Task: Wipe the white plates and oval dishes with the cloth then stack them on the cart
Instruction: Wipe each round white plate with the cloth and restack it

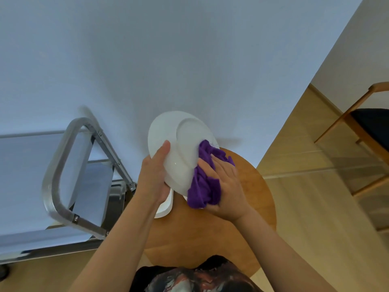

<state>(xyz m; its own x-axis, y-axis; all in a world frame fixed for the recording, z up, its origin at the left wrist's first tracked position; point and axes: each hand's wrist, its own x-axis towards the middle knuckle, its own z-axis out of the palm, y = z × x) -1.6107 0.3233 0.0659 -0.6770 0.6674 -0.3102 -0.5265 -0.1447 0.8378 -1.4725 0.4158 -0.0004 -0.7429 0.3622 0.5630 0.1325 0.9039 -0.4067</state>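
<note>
White porcelain fills the middle of the view: a round plate (181, 144) is held tilted above a round wooden table (248, 199), its underside and foot ring turned toward the camera. The left hand (154, 178) grips the plate's left rim, thumb lying straight along the underside and the other fingers hidden behind the rim. The right hand (226, 188) presses a bunched purple cloth (203, 184) against the plate's lower right edge, its fingers curled over the folds of the fabric.

Just under the plate, a white dish (166, 207) with a rounded corner rests on the table, mostly hidden by the left wrist and the plate.

At the left stands a metal cart (56, 178) with a tubular handle loop and flat shelves; a pale curved edge shows on one shelf, too hidden to identify. A wooden chair (357, 123) with a dark seat stands at the right on the light wood floor. No brand, label or writing can be read on anything.
</note>
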